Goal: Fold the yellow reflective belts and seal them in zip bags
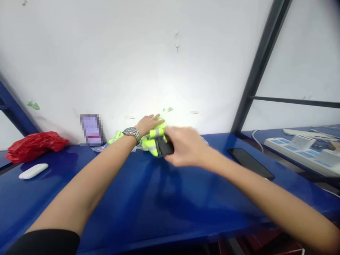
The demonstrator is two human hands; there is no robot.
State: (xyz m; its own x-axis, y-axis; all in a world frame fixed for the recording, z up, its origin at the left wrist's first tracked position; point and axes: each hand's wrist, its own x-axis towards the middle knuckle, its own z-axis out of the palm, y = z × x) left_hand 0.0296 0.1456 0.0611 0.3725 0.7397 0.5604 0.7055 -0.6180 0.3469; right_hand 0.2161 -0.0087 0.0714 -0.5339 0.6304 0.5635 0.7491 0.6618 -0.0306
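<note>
At the back of the glossy blue table (148,209) is a bundle of fluorescent-yellow fabric strapping (156,133) with silver-grey bands, the left hand (149,124) reaching over it with fingers extended, whether gripping I cannot tell, and the right hand (186,147) pinching a black plastic buckle (166,148).

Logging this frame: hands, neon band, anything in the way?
Left hand on neon band. Right hand gripping its black piece. Plastic close by; black phone off right.
</note>
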